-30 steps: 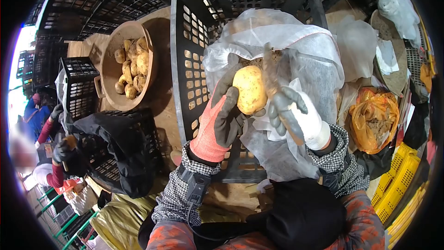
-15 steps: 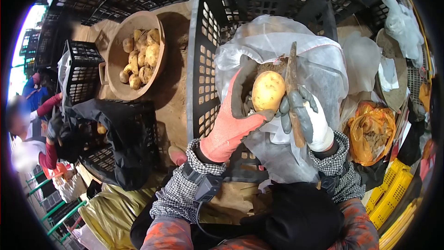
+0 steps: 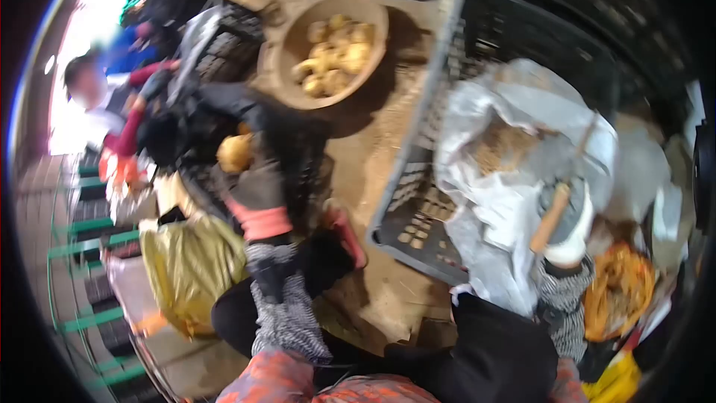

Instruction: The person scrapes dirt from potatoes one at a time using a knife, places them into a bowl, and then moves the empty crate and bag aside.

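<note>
Stretched out to the left, my left hand (image 3: 257, 188) in a grey and coral glove has a yellow potato (image 3: 235, 153) at its fingertips. It is above a black crate (image 3: 195, 188) partly covered by dark cloth (image 3: 287, 121). On the other side, my right hand (image 3: 573, 216), in a white and grey glove, grips a knife (image 3: 550, 218) by its wooden handle, the blurred blade pointing up and away. Below that hand a white plastic sheet (image 3: 496, 213) lines a large black crate (image 3: 418, 172), with brown soil or peelings (image 3: 503, 145) inside.
A tan basin (image 3: 287, 67) of potatoes stands on the floor between the crates. At the left, another person (image 3: 123, 116) works beside the cloth-covered crate. An orange plastic bag (image 3: 619, 291) lies at the right, and a yellow-green sack (image 3: 186, 269) at the lower left.
My left hand has carried the potato from the lined crate leftward to the cloth-covered crate. My right hand keeps the knife. The camera view has swung left.
</note>
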